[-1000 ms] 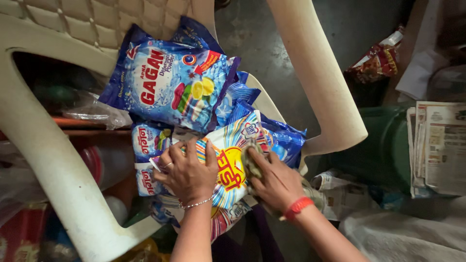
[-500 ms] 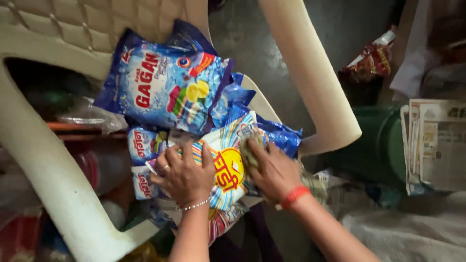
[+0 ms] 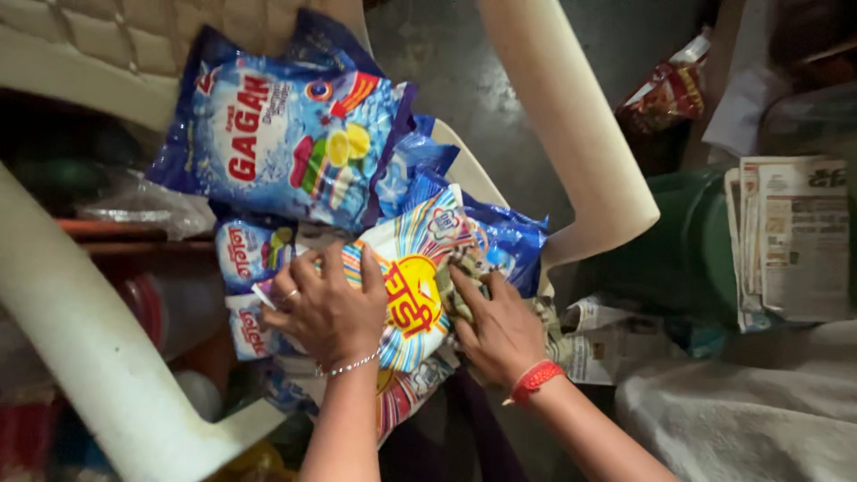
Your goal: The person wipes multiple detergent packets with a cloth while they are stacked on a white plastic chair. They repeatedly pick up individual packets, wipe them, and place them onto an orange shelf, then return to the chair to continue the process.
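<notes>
Two hands are down on the pile, seen from the head camera. The left hand [image 3: 328,308] lies flat with fingers spread on the striped detergent packet [image 3: 412,290] — white with rainbow rays and a yellow disc — pinning it rather than clamping it. The right hand [image 3: 500,332], red thread at the wrist, has its fingers closed on a grubby cleaning cloth [image 3: 464,281] pressed against that packet's right edge. The packet sits on top of a heap on the seat of a cream plastic chair [image 3: 571,134].

As I judge it, the risk is the heap itself: glossy pouches stacked loosely near the seat's front edge, and a hard rub could slide one off to the floor.

Packages next: a large blue detergent bag [image 3: 286,143] with red lettering and a lemon picture lies top left; small blue-and-white sachets [image 3: 245,254] sit under the left hand; a crumpled dark blue pouch [image 3: 513,241] pokes out at right. Farther right — folded newspapers [image 3: 790,236] on a green drum [image 3: 687,259], and a red snack wrapper [image 3: 665,94].
</notes>
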